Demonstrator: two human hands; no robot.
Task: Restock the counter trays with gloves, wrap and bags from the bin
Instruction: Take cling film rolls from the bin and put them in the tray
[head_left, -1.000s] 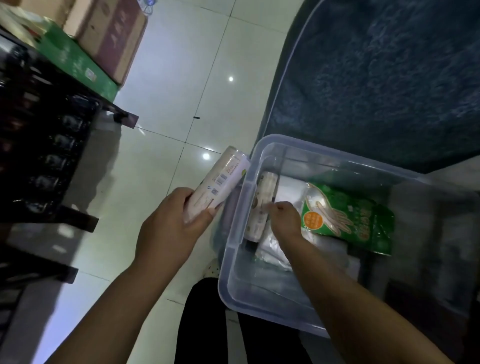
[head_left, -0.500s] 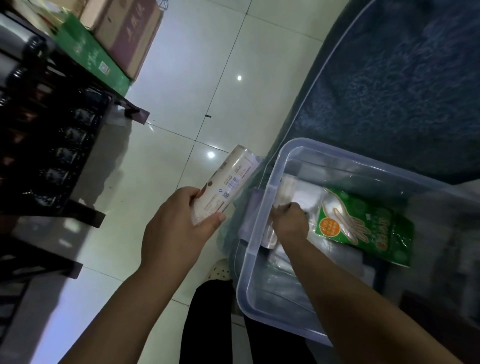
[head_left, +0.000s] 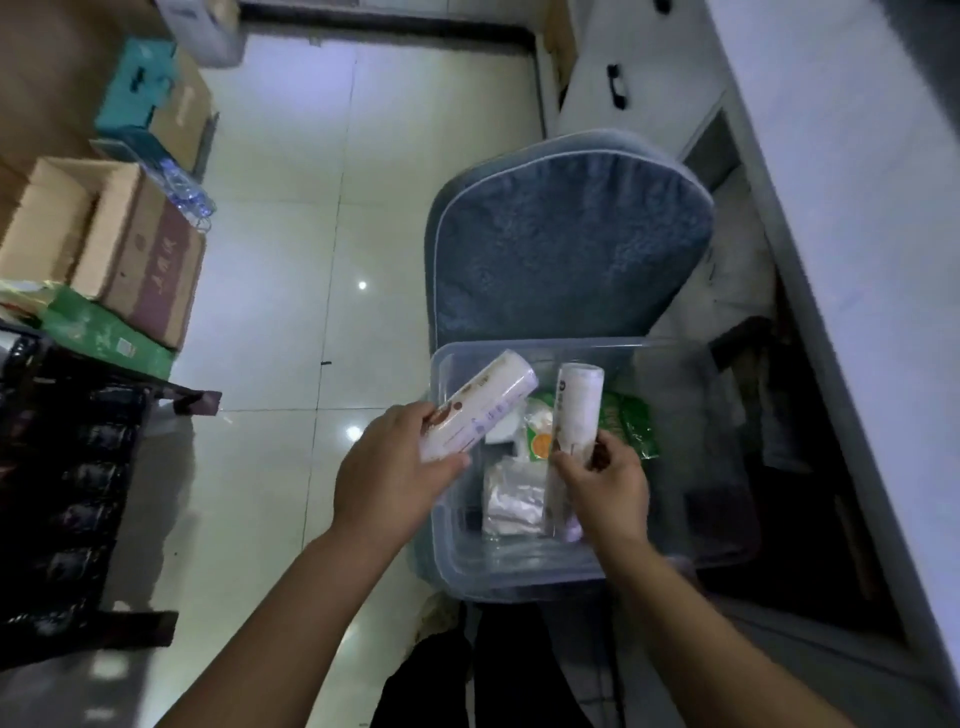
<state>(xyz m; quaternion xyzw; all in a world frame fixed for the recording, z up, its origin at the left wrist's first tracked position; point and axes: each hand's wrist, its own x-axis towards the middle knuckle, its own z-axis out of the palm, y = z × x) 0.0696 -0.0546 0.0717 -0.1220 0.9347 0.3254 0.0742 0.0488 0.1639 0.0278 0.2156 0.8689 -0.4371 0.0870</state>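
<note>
Head view: each hand's grip holds a roll above bin (head_left: 441, 551) on tiled floor (head_left: 291, 249).

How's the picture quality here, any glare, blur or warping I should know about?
Head view: dim and bluish overall; ceiling lights glare as bright spots on the glossy floor tiles; wide-angle warping bends the counter edge; the rack at left sits in deep shadow; the left hand, right hand and their rolls look soft, print unreadable.

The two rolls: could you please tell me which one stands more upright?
The roll in the right hand, near vertical; the left hand's roll slants.
</note>
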